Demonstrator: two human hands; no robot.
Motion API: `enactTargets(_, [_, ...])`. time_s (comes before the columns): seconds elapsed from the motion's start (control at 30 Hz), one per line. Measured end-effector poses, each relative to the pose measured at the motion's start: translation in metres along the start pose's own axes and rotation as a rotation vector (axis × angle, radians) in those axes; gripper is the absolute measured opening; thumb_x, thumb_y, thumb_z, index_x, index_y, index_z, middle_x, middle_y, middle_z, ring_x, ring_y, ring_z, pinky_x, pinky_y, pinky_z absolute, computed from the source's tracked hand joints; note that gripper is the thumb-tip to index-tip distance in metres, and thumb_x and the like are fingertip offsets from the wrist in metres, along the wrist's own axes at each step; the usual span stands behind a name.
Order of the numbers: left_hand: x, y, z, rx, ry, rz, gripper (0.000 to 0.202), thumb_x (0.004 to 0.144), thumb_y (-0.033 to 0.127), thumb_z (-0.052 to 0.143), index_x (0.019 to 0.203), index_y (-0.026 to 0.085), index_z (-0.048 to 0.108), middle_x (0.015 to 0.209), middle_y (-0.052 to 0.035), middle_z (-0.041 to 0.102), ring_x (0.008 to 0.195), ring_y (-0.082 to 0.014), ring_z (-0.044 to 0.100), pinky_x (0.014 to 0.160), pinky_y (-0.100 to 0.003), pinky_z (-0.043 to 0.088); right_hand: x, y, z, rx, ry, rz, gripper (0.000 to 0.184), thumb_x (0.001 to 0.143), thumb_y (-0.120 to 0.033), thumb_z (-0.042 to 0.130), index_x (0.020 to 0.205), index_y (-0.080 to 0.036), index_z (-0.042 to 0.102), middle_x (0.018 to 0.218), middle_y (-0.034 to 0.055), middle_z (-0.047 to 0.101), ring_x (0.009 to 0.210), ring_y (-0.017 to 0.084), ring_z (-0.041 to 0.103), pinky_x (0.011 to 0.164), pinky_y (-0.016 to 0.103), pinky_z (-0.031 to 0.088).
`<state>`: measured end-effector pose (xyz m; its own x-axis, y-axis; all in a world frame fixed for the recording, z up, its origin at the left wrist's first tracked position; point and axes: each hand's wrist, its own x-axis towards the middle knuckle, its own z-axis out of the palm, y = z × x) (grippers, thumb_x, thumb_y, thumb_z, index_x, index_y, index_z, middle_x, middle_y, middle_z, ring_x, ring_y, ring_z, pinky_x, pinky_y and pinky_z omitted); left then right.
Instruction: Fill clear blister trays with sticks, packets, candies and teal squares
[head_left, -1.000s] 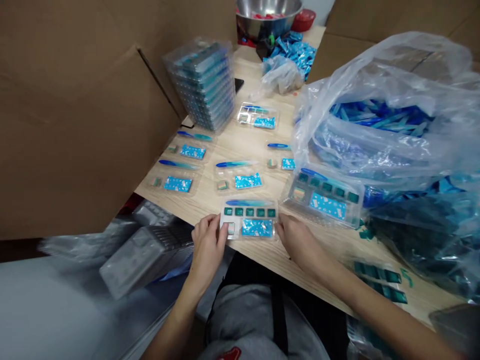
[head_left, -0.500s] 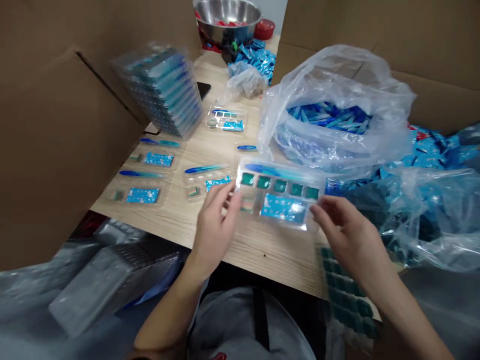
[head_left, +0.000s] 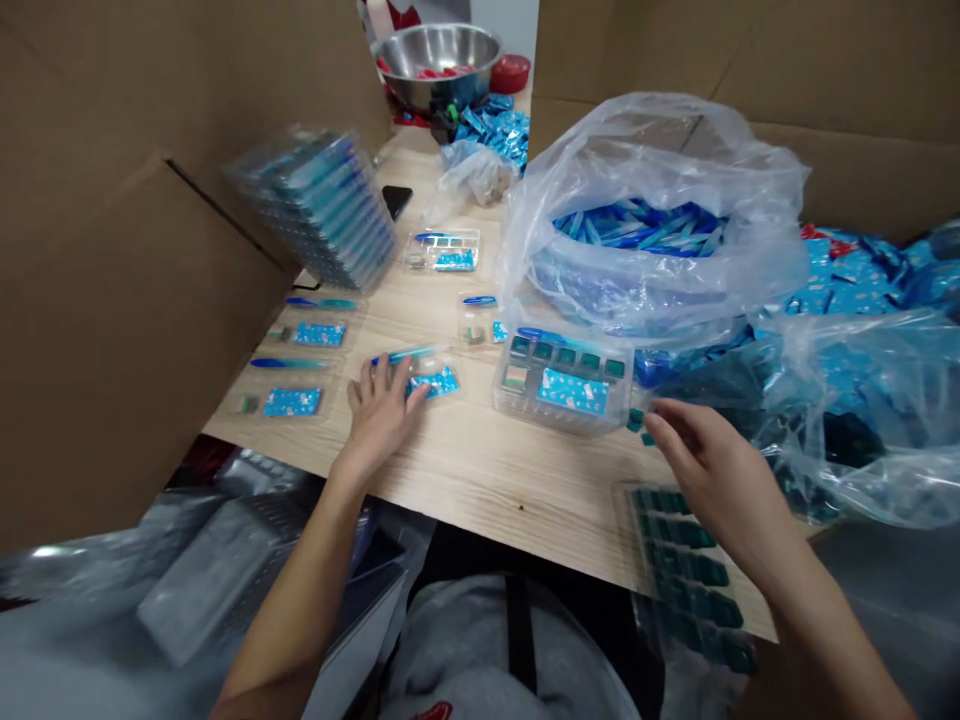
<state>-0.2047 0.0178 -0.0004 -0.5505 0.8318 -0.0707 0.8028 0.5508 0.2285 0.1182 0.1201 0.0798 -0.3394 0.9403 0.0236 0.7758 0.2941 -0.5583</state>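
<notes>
The left hand's (head_left: 379,425) fingers (head_left: 379,385) are spread apart, their tips resting on a clear blister tray (head_left: 427,385) without clamping it; the right hand's (head_left: 709,470) fingers (head_left: 679,430) sit loosely together, holding nothing, just beside a few loose green squares (head_left: 637,420); a filled clear tray (head_left: 562,380) with five green squares in a row lies between the hands, one of six trays on the table; a green sheet (head_left: 679,570) lies under the right hand; a leaning stack of trays (head_left: 319,210) is too tight to count; there is one plastic bag of blue pieces (head_left: 645,220), one phone (head_left: 396,200), one steel bowl (head_left: 437,65) and one red lid (head_left: 510,72); the light wood table (head_left: 480,490) stands among brown cardboard walls (head_left: 112,300).
</notes>
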Motion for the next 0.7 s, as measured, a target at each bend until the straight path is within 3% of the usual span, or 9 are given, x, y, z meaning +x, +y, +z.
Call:
enactTargets(0.17, [-0.071,-0.003,0.018,0.068,0.063,0.195,0.054,0.092,0.046,0.044,0.139,0.019,0.046,0.149,-0.0192,0.037,0.140,-0.0375,0.028,0.106,-0.062,0.029,-0.050,0.029,-0.018,0.103,-0.030,-0.043,0.044,0.084,-0.059,0.049,0.101,-0.023,0.066,0.092,0.0091,0.068,0.065,0.020,0.063,0.043,0.028,0.046])
enactTargets(0.3, [-0.115,0.023,0.038,-0.007,0.147,0.393,0.054,0.090,0.048,0.048,0.136,0.021,0.049,0.146,-0.0199,0.042,0.139,-0.0399,0.029,0.104,-0.064,0.032,-0.084,0.051,-0.024,0.084,0.025,0.063,0.041,0.083,-0.058,0.053,0.102,-0.024,0.067,0.103,0.0090,0.069,0.078,0.023,0.067,0.047,0.028,0.050])
enactTargets(0.43, [-0.128,0.060,0.049,-0.098,0.181,0.484,0.054,0.090,0.045,0.049,0.138,0.021,0.046,0.146,-0.0220,0.040,0.139,-0.0419,0.027,0.104,-0.069,0.025,-0.111,0.061,-0.029,0.055,0.085,0.125,0.035,0.088,-0.051,0.051,0.102,-0.023,0.066,0.108,0.0101,0.066,0.101,0.027,0.063,0.062,0.032,0.055])
enactTargets(0.53, [-0.129,0.084,0.044,-0.161,0.210,0.528,0.053,0.090,0.041,0.051,0.139,0.021,0.043,0.148,-0.0227,0.036,0.140,-0.0411,0.025,0.104,-0.071,0.022,-0.130,0.063,-0.028,0.069,0.041,0.165,0.031,0.089,-0.049,0.051,0.099,-0.024,0.066,0.112,0.0104,0.063,0.104,0.028,0.062,0.077,0.039,0.056])
enactTargets(0.6, [-0.131,0.100,0.035,-0.248,0.213,0.614,0.048,0.091,0.033,0.051,0.137,0.020,0.043,0.145,-0.0217,0.040,0.139,-0.0376,0.029,0.105,-0.066,0.029,-0.141,0.060,-0.025,0.087,-0.013,0.184,0.029,0.088,-0.049,0.054,0.099,-0.024,0.065,0.117,0.0105,0.061,0.110,0.029,0.060,0.087,0.044,0.053])
enactTargets(0.7, [-0.140,0.128,0.021,-0.421,0.133,0.861,0.036,0.092,0.019,0.049,0.128,0.019,0.050,0.131,-0.0150,0.056,0.128,-0.0267,0.047,0.104,-0.049,0.043,-0.152,0.055,-0.016,0.126,-0.048,0.188,0.034,0.084,-0.051,0.060,0.105,-0.024,0.057,0.126,0.0119,0.055,0.119,0.030,0.055,0.095,0.046,0.049])
